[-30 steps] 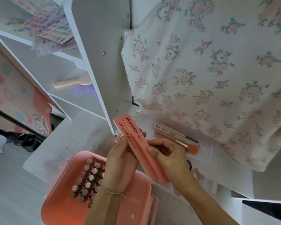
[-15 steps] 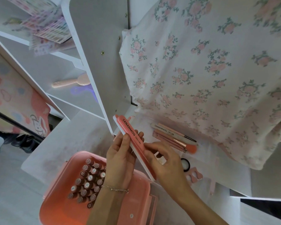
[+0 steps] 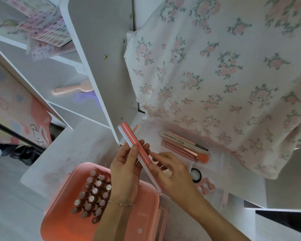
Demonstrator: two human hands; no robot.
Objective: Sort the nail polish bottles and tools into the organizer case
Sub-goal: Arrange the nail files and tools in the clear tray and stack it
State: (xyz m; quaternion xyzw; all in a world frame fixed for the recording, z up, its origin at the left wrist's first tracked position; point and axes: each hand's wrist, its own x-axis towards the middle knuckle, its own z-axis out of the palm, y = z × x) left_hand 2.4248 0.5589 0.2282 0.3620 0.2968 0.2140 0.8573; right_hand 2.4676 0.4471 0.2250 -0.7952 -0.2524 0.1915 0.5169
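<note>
Two nail files (image 3: 137, 153) are stacked flat and held up over the pink case (image 3: 146, 214). The left hand (image 3: 127, 169) pinches the stack near its middle, thumb on top. The right hand (image 3: 170, 173) pinches the low end with curled fingers. To do this well, keep the edges lined up, tip the stack down, and slide it into a free long slot, not onto the bottles (image 3: 92, 195). More brushes (image 3: 186, 148) wait on the tabletop (image 3: 68, 150) close by.
</note>
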